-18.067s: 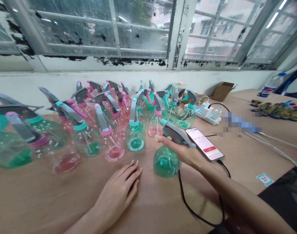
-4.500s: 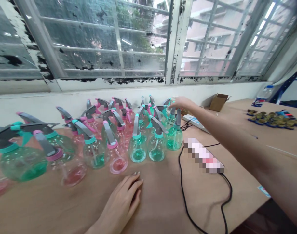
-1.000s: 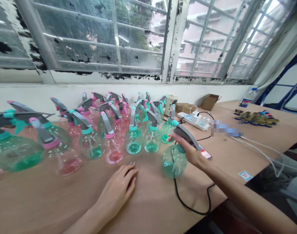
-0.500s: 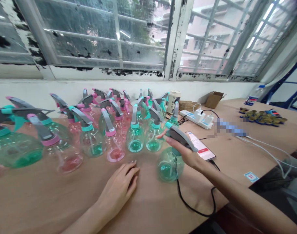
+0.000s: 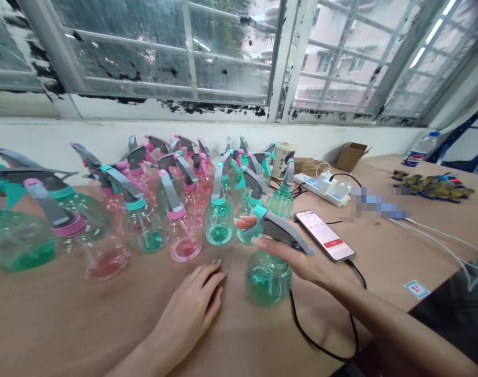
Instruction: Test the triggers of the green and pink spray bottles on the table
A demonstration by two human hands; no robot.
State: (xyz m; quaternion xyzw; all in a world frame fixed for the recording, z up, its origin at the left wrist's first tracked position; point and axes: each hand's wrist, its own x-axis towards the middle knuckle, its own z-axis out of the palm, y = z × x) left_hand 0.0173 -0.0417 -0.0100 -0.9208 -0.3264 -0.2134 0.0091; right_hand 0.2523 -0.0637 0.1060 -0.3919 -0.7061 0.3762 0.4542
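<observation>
My right hand (image 5: 301,259) grips the grey trigger head of a green spray bottle (image 5: 267,280) that stands on the wooden table (image 5: 85,319), just right of centre. One finger lies across the teal trigger. My left hand (image 5: 189,309) rests palm down on the table, fingers stretched flat, a little to the left of that bottle and touching nothing else. Behind both hands stands a crowd of several green and pink spray bottles (image 5: 176,209) with grey trigger heads.
A phone (image 5: 324,242) with a lit screen lies right of the held bottle, its black cable (image 5: 325,345) looping toward me. Further back are a white power strip (image 5: 325,187), a paper cup (image 5: 284,157), a small cardboard box (image 5: 351,155) and a row of small dark items (image 5: 435,184).
My right hand has brought the green bottle slightly left and nearer to me over the last second. The left hand has stayed flat in the same spot.
</observation>
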